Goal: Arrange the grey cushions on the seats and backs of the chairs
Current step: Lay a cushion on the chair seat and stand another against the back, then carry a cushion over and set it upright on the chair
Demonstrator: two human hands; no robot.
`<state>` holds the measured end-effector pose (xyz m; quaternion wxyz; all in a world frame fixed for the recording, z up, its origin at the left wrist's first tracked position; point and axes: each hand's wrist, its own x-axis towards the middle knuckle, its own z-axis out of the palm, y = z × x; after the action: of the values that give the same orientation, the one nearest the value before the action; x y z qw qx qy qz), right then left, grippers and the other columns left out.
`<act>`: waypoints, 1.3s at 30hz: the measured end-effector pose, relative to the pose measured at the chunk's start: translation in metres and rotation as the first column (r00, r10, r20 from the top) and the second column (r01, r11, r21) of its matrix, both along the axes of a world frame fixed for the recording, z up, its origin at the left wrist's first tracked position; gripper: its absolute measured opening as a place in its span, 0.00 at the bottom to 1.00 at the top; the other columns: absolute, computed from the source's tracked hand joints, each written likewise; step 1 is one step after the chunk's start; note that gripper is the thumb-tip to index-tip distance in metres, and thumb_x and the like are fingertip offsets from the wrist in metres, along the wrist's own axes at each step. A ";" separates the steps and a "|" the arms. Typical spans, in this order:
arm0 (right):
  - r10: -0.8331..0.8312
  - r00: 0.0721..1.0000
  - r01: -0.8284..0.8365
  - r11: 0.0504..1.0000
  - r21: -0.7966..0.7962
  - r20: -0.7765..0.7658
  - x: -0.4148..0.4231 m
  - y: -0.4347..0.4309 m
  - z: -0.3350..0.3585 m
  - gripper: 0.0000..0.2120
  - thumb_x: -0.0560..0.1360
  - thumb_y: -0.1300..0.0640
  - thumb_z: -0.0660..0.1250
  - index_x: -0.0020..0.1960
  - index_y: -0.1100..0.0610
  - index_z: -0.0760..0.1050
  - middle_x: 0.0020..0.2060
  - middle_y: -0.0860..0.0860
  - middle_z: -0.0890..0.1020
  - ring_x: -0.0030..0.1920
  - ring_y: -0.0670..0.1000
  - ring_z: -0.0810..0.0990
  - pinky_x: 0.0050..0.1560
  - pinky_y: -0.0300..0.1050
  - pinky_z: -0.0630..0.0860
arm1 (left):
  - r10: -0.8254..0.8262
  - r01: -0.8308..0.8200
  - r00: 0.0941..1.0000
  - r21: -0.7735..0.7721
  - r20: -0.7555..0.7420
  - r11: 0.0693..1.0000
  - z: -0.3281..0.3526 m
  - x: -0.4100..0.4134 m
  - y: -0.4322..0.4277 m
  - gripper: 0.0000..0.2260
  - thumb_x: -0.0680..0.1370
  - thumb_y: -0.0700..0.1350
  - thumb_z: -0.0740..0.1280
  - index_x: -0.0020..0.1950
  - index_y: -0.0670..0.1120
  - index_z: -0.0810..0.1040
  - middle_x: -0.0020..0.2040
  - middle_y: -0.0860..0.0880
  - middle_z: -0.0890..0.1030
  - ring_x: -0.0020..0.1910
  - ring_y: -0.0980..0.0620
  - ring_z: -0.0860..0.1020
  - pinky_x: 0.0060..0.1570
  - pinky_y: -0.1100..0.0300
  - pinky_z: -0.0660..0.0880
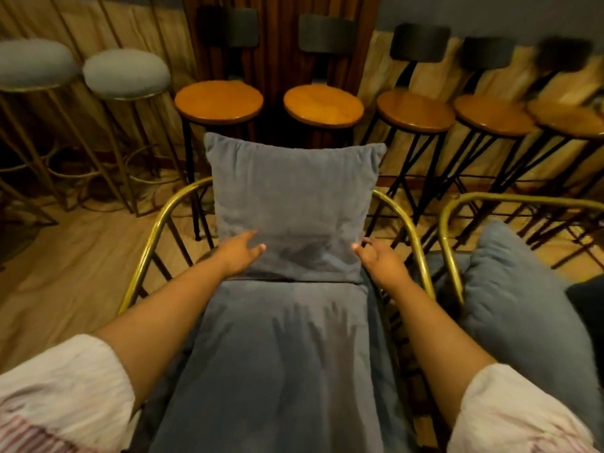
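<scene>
A square grey back cushion [292, 204] stands upright against the back of a gold-framed chair [148, 243] directly in front of me. Below it a grey seat cushion [277, 361] covers the seat. My left hand [240, 255] rests against the back cushion's lower left corner, fingers spread. At the lower right corner my right hand [379, 261] touches the cushion's edge with loose fingers. Neither hand grips anything. A second gold-framed chair [452, 223] at the right holds another grey cushion [519, 308] that leans tilted.
Several wooden bar stools [323, 106] with black legs line the wall behind the chairs. Two grey padded stools [125, 73] on gold legs stand at the far left. Wooden floor [65, 276] shows to the left of the chair.
</scene>
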<state>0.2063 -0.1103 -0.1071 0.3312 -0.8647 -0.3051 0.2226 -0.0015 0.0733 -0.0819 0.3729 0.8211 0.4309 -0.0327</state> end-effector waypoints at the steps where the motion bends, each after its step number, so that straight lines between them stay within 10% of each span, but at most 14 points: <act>1: 0.013 0.999 -0.014 1.000 0.001 0.052 -0.012 -0.015 0.011 0.27 0.76 0.44 0.62 0.70 0.59 0.67 0.69 0.60 0.70 0.69 0.60 0.68 0.66 0.52 0.66 | -0.056 0.056 0.998 0.017 -0.012 0.998 0.012 0.000 -0.017 0.26 0.81 0.50 0.57 0.76 0.42 0.57 0.77 0.41 0.60 0.75 0.42 0.61 0.72 0.52 0.59; 10: 0.019 0.944 0.032 0.988 -0.149 0.329 -0.061 -0.153 0.056 0.28 0.77 0.41 0.57 0.75 0.49 0.58 0.76 0.49 0.60 0.78 0.55 0.49 0.73 0.61 0.48 | -0.466 0.494 0.867 0.178 -0.174 0.851 0.059 0.020 -0.156 0.26 0.81 0.55 0.52 0.78 0.51 0.52 0.80 0.50 0.51 0.79 0.47 0.49 0.75 0.43 0.50; 26: -0.158 0.918 0.257 0.936 -0.242 0.365 0.055 -0.456 0.055 0.32 0.77 0.39 0.56 0.77 0.48 0.51 0.78 0.49 0.54 0.78 0.55 0.44 0.74 0.61 0.45 | -0.681 0.685 0.724 0.225 -0.108 0.693 0.058 0.183 -0.410 0.29 0.79 0.58 0.54 0.77 0.49 0.54 0.79 0.47 0.53 0.78 0.46 0.52 0.75 0.47 0.53; 39: -0.603 0.743 0.612 0.788 0.069 0.290 0.193 -0.611 0.067 0.38 0.74 0.44 0.65 0.77 0.53 0.49 0.78 0.56 0.51 0.78 0.57 0.46 0.75 0.55 0.51 | -0.751 0.743 0.659 0.116 0.047 0.659 0.063 0.336 -0.556 0.29 0.80 0.55 0.56 0.77 0.48 0.52 0.79 0.46 0.52 0.78 0.47 0.52 0.75 0.51 0.51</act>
<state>0.3994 -0.7211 -0.0398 0.3224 -0.9450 -0.0496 -0.0250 0.3347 -0.4828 -0.0184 0.3098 0.9414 0.0396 -0.1270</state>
